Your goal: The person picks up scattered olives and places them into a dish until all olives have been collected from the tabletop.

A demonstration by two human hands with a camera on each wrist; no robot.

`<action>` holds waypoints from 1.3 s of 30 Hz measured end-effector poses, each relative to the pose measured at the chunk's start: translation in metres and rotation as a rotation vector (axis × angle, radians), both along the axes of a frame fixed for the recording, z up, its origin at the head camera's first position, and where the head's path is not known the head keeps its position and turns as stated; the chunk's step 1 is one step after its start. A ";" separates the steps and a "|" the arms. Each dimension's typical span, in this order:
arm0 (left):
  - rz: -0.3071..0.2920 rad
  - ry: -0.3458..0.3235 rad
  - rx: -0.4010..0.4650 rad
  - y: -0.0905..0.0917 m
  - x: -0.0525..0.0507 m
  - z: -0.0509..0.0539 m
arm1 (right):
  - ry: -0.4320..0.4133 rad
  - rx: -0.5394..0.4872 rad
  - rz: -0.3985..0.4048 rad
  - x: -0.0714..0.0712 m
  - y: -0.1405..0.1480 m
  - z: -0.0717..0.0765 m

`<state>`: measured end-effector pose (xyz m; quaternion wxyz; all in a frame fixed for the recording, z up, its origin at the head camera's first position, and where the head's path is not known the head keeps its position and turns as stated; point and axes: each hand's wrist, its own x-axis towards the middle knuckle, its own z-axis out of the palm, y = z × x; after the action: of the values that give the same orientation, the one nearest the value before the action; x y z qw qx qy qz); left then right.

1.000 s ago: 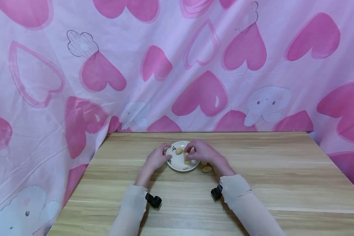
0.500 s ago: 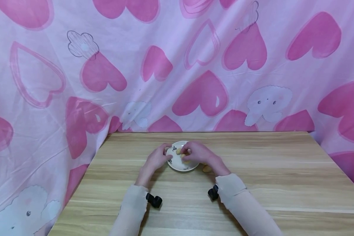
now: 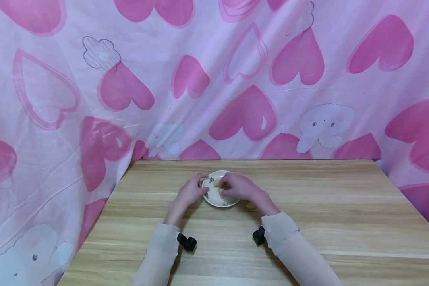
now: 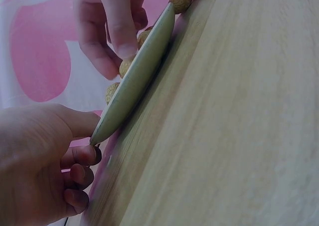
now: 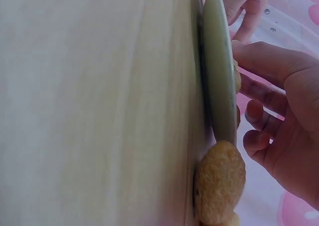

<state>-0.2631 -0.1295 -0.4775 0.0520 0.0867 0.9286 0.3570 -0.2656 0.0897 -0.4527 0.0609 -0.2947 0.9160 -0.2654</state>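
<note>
A small white plate (image 3: 221, 201) with dark printed marks lies on the table. At its left rim, my left hand (image 3: 190, 192) grips the edge between thumb and fingers; the left wrist view shows this hand (image 4: 40, 161) holding the green-tinted underside's edge. Over the plate's right half, my right hand (image 3: 244, 188) reaches down, thumb and fingertips around a walnut-like brown piece (image 4: 125, 68), its hold partly hidden. Another piece (image 4: 111, 92) rests on the plate closer to my left hand. My right hand (image 5: 294, 111) also shows beside the plate (image 5: 219, 71) in the right wrist view.
Just outside the plate's right edge, under my right wrist, lies a loose brown piece (image 3: 250, 205), seen large in the right wrist view (image 5: 219, 183). The wooden table (image 3: 343, 214) meets a pink heart-patterned cloth (image 3: 200, 119) at its back edge.
My right hand has shifted slightly left over the plate, its fingers moving toward the piece on the left. My left hand keeps its grip on the rim.
</note>
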 end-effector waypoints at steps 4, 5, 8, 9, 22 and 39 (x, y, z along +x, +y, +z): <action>-0.004 0.005 0.001 0.001 -0.001 0.001 | -0.007 -0.060 -0.012 0.004 0.010 0.004; -0.004 0.006 0.000 0.001 -0.001 0.001 | -0.005 -0.073 -0.015 0.005 0.013 0.005; 0.001 0.007 0.001 0.001 -0.001 0.001 | 0.011 -0.097 -0.024 0.009 0.020 0.006; 0.003 0.006 0.001 0.001 -0.001 0.001 | 0.011 -0.104 -0.028 0.010 0.023 0.007; 0.015 -0.015 0.013 0.000 0.000 -0.001 | -0.056 -0.163 -0.121 0.018 0.048 0.005; 0.011 -0.002 0.017 0.001 0.002 0.000 | -0.117 -0.216 -0.225 0.024 0.072 -0.004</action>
<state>-0.2614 -0.1284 -0.4776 0.0503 0.0818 0.9260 0.3651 -0.2413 0.1616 -0.4566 0.0522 -0.1793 0.9043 -0.3840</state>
